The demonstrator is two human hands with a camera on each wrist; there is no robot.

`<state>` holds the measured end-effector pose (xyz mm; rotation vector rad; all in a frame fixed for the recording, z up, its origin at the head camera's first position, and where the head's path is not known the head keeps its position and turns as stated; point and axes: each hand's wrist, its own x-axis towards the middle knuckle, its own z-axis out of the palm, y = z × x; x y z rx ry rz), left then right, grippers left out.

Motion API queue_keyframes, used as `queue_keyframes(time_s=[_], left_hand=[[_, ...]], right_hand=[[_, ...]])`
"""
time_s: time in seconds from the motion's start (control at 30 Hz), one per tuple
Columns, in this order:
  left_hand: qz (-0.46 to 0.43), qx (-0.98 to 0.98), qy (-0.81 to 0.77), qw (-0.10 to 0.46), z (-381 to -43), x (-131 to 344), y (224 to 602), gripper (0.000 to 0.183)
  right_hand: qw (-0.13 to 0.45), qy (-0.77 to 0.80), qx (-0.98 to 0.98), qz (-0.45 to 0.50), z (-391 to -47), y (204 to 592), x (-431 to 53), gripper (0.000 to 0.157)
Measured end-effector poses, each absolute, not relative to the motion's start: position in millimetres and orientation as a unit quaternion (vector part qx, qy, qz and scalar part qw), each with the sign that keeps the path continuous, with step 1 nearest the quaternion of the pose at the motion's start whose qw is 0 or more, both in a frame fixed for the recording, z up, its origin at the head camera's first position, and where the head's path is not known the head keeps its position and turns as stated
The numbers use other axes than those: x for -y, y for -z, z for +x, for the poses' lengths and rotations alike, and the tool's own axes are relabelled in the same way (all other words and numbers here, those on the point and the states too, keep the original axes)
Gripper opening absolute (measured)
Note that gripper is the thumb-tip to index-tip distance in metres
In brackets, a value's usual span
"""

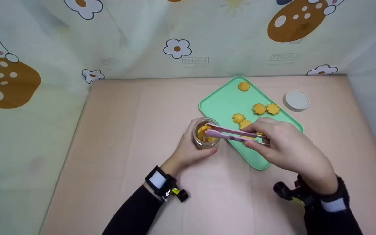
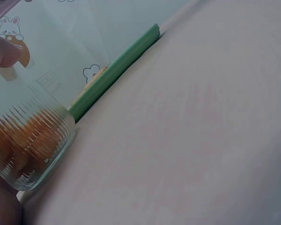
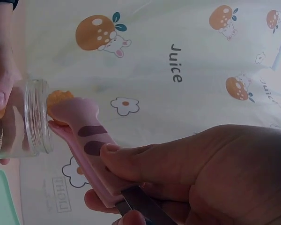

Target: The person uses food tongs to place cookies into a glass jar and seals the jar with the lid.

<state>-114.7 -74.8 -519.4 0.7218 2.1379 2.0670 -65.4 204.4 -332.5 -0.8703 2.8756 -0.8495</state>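
Note:
My left hand grips a clear glass jar round its side, thumb along the near edge. Orange-yellow cookies lie in the bottom of the jar, seen through its ribbed glass. With thumb and fingers my right hand pinches pink tongs. The tong tips clasp a ridged cookie right at the jar's mouth. Beside the jar, a green tray carries several more cookies, some partly covered by the right hand and tongs.
A round white lid lies on the pale pink tabletop, right of the tray. Behind the table hangs a patterned cloth with flowers and rabbits. Both wrists wear strapped cameras.

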Motion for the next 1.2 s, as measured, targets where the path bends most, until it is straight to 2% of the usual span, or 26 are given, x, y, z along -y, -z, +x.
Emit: queue_keyframes(time_s=[0.23,0.67,1.2], left_hand=[[0.233,-0.696,-0.678,0.041,-114.4,73.6,518.1,0.087],[0.233,-0.693,-0.681,0.044,-113.8,75.1,517.3,0.087],[0.238,-0.703,-0.669,0.036,-114.5,75.4,519.9,0.089]], right_hand=[[0.023,0.264,-0.923,-0.280,-66.1,332.6,-202.6,0.019],[0.011,0.269,-0.921,-0.283,-66.6,335.8,-201.7,0.020],[0.014,0.262,-0.927,-0.269,-66.0,335.6,-203.1,0.030]])
